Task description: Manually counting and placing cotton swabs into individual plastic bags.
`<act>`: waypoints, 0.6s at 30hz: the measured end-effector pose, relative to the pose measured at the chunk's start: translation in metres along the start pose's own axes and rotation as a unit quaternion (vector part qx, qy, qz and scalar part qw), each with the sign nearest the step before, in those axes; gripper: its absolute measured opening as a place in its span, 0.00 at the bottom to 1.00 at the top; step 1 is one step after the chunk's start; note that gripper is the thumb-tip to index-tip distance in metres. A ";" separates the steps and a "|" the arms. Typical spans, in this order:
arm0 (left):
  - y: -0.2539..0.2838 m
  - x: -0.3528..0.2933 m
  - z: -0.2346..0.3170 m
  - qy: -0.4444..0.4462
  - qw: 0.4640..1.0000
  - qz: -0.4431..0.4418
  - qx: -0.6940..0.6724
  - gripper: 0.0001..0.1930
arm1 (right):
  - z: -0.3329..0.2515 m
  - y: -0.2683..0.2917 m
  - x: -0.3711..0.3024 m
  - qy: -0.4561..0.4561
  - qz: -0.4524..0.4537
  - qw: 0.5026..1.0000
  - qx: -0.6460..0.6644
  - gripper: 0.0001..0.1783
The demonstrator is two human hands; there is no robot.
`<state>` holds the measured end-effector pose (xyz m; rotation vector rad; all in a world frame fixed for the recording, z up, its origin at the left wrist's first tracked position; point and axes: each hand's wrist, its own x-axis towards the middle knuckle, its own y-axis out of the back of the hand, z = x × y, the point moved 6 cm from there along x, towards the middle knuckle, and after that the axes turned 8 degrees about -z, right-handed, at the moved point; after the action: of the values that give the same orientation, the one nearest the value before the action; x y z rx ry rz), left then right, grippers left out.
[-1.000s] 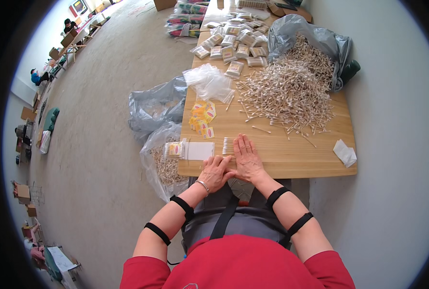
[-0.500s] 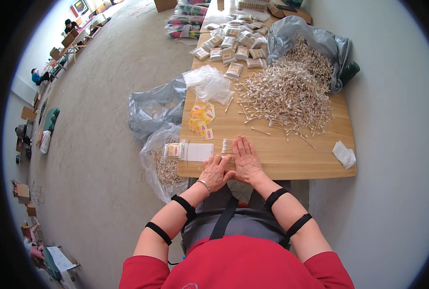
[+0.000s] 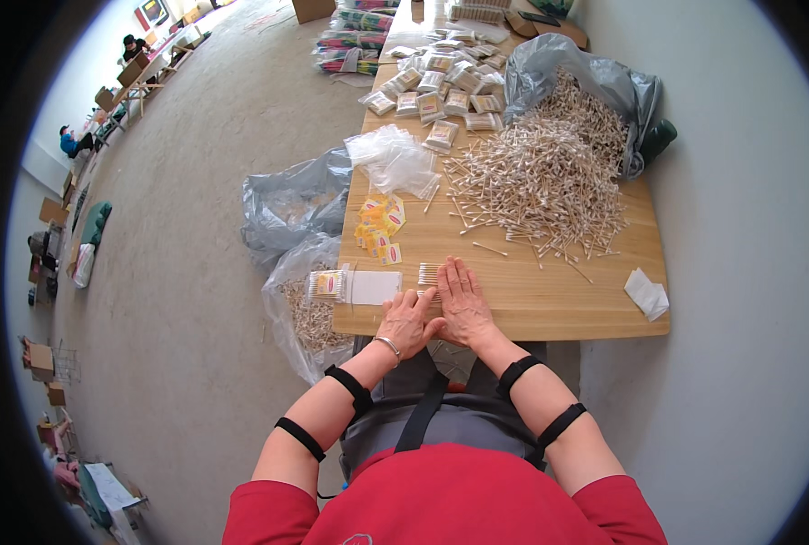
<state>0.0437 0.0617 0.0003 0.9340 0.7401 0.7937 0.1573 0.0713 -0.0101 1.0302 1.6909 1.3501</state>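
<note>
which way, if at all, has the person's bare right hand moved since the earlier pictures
No, no visible shift: the bare right hand keeps its place against the near edge of the light-brown wooden table.

Wooden table (image 3: 550, 295) — swab row (image 3: 429, 273), swab heap (image 3: 541, 182), packets (image 3: 431, 105).

On table (image 3: 559, 309): swab pile (image 3: 541, 182), right; plastic bags (image 3: 391, 162), left; packets (image 3: 431, 82) behind, cards (image 3: 380, 218) before. Near edge: 1 swab row (image 3: 428, 273), apparently reaching under right hand (image 3: 464, 309); left hand (image 3: 407, 327) alongside.
</note>
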 end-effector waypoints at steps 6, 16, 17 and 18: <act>0.003 0.004 0.002 0.026 0.999 0.013 -0.016 0.34 | 0.002 -0.006 0.002 -0.014 -0.026 0.999 -0.020 0.56; 0.004 0.008 0.002 0.039 0.999 -0.008 -0.001 0.32 | 0.000 -0.001 0.001 -0.009 0.007 1.000 0.026 0.51; 0.004 0.008 0.002 0.037 0.999 -0.006 0.001 0.32 | 0.000 -0.001 0.001 -0.008 0.009 1.000 0.027 0.50; 0.004 0.008 0.002 0.037 0.999 -0.006 0.001 0.32 | 0.000 -0.001 0.000 -0.008 0.009 1.000 0.026 0.50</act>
<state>0.0490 0.0692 0.0030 0.9056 0.8098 0.8210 0.1574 0.0718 -0.0111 1.0858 1.7169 1.3129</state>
